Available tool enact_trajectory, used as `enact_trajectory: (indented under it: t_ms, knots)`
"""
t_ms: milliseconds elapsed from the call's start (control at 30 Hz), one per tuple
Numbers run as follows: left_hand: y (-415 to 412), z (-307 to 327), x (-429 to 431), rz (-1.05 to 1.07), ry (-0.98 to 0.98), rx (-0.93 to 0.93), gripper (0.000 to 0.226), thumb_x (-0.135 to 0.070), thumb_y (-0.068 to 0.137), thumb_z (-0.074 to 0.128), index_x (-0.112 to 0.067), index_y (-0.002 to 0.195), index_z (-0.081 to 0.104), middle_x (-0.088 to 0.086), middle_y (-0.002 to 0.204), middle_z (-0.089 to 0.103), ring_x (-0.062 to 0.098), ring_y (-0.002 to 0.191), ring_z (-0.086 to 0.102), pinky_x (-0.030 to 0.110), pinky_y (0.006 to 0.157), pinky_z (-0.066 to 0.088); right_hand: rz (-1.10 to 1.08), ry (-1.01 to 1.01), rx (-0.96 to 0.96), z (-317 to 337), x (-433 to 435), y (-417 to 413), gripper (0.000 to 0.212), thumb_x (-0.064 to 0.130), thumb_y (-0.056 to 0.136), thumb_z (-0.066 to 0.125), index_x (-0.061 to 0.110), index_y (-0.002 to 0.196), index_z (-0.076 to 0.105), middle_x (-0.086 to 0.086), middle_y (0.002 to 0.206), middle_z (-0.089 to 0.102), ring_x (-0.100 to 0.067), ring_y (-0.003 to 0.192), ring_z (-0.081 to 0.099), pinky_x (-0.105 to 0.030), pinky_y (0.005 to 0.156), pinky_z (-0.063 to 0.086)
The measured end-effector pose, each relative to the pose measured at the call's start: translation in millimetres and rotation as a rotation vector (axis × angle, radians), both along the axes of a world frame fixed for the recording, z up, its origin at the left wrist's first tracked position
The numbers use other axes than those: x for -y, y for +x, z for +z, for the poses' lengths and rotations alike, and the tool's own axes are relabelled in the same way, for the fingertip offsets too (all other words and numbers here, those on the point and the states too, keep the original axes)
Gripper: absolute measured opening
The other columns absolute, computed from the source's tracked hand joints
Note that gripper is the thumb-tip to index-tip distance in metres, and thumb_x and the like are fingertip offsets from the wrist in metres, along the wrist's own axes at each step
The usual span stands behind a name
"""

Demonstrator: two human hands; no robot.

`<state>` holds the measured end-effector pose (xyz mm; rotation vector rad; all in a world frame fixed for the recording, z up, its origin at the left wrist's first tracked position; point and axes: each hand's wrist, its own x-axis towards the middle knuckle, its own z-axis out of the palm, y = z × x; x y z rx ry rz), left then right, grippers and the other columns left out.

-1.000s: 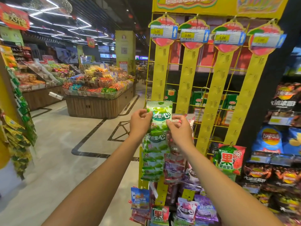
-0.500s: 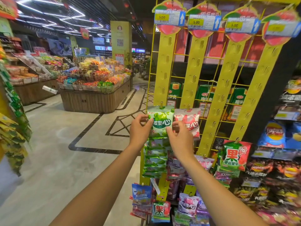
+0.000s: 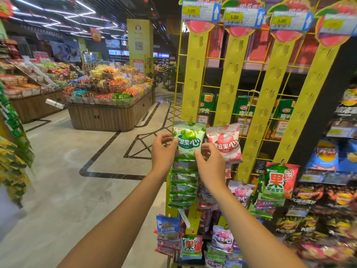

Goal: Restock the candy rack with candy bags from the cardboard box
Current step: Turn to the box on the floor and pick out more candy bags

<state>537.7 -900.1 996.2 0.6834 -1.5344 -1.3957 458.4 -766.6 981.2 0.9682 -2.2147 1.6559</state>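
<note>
the green candy bag (image 3: 190,140), held lower a moment ago, now sits on the hook (image 3: 190,119) of the leftmost yellow strip (image 3: 194,74) of the candy rack (image 3: 266,105). the left hand (image 3: 163,151) and right hand (image 3: 210,163) pinch its edges. i judge this bag is hung, so letting go comes next.

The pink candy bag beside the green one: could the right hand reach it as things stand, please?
Probably yes: the right hand grips the green candy bag right beside the pink candy bag, which hangs uncovered; it would need to let go first.
</note>
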Motion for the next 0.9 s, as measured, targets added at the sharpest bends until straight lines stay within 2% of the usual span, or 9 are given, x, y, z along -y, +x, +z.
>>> enact_trajectory:
  t_ms: [33,100,167,367,500,633,800,900]
  knots:
    - [-1,0,1,-0.014,0.043,-0.018,0.019,-0.027,0.095,0.075,-0.033,0.107,0.062,-0.004,0.116,0.069,0.019,0.101,0.072,0.047,0.082,0.065,0.001,-0.008,0.007,0,0,-1,0.016,0.034,0.097,0.067,0.026,0.11,0.063,0.009,0.102,0.068,0.001,0.088,0.064,-0.028,0.075,0.057]
    - [-3,1,1,-0.047,0.123,-0.062,0.025,-0.021,0.094,0.076,-0.025,0.114,0.061,0.001,0.12,0.068,0.017,0.103,0.071,0.032,0.072,0.064,-0.003,-0.02,0.008,-1,0,-1,0.016,0.032,0.097,0.068,0.024,0.11,0.064,0.008,0.103,0.068,0.001,0.088,0.063,-0.025,0.074,0.056]
    - [-4,2,0,-0.056,0.161,-0.093,0.032,-0.017,0.093,0.078,-0.018,0.12,0.06,0.003,0.12,0.068,0.014,0.104,0.068,0.02,0.066,0.055,-0.004,-0.03,0.002,-1,0,-3,0.016,0.032,0.097,0.067,0.024,0.11,0.064,0.009,0.103,0.068,0.0,0.089,0.064,-0.026,0.075,0.057]
    - [-8,-5,0,-0.048,0.2,-0.118,0.039,-0.017,0.091,0.079,-0.014,0.124,0.059,0.005,0.122,0.066,0.018,0.113,0.066,0.028,0.085,0.055,0.021,-0.051,0.038,-2,-2,-4,0.016,0.033,0.097,0.067,0.026,0.111,0.064,0.011,0.104,0.069,0.002,0.091,0.065,-0.026,0.076,0.058]
    - [-9,-7,1,-0.048,0.216,-0.138,0.039,-0.014,0.091,0.079,-0.014,0.124,0.058,0.007,0.119,0.069,0.016,0.111,0.068,0.027,0.087,0.055,0.032,-0.044,0.055,-1,-2,-3,0.018,0.033,0.097,0.067,0.025,0.113,0.065,0.01,0.108,0.069,0.006,0.091,0.064,-0.014,0.07,0.05]
    - [-10,-7,1,-0.064,0.208,-0.128,0.039,-0.013,0.091,0.079,-0.015,0.123,0.058,0.006,0.121,0.068,0.016,0.113,0.067,0.026,0.086,0.055,0.036,-0.044,0.072,1,-3,-4,0.019,0.032,0.097,0.067,0.024,0.114,0.065,0.011,0.106,0.069,0.006,0.09,0.064,-0.014,0.07,0.05]
    - [-10,-10,1,-0.083,0.228,-0.128,0.042,-0.014,0.09,0.08,-0.016,0.126,0.058,0.006,0.125,0.065,0.018,0.116,0.065,0.037,0.099,0.057,0.028,-0.051,0.088,3,-6,-5,0.016,0.031,0.097,0.066,0.024,0.112,0.065,0.015,0.097,0.068,0.005,0.089,0.061,-0.017,0.07,0.048]
    - [-10,-10,-3,-0.071,0.204,-0.129,0.038,-0.013,0.091,0.078,-0.017,0.123,0.058,0.007,0.123,0.067,0.017,0.114,0.066,0.037,0.096,0.058,0.03,-0.063,0.113,4,-6,-5,0.015,0.03,0.097,0.067,0.026,0.112,0.064,0.019,0.095,0.066,0.008,0.087,0.061,-0.013,0.067,0.046]
